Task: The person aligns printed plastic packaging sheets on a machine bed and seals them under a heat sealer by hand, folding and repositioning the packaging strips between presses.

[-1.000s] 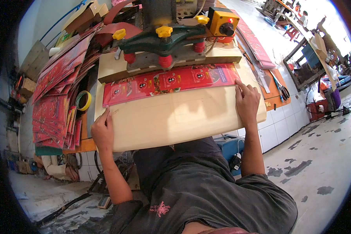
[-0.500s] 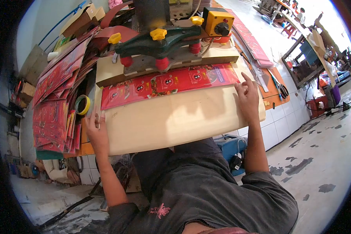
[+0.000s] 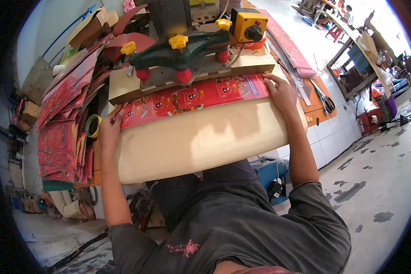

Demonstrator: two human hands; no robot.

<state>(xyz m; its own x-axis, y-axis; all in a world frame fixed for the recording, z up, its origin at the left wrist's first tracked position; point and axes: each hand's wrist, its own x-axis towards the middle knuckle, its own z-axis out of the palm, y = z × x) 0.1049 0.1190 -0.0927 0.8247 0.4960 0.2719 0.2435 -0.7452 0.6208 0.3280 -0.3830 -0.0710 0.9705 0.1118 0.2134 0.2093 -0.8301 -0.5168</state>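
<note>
Two bare hands at either end of a long, glossy red printed strip on a cream, round-edged work surface.
The left hand and right hand, slightly off the strip half a second ago, have now come up to its left and right ends, so both ends are attended to at once; fingers are bent at the edges, but whether they pinch or merely touch, I cannot tell. The strip lies flat, rising slightly toward the right, just on the near side of a dark green metal press head with yellow knobs. It shows round black-and-white emblems, food pictures and a purple patch at its right end. Farther left is a heaped pile of red printed sheets.
</note>
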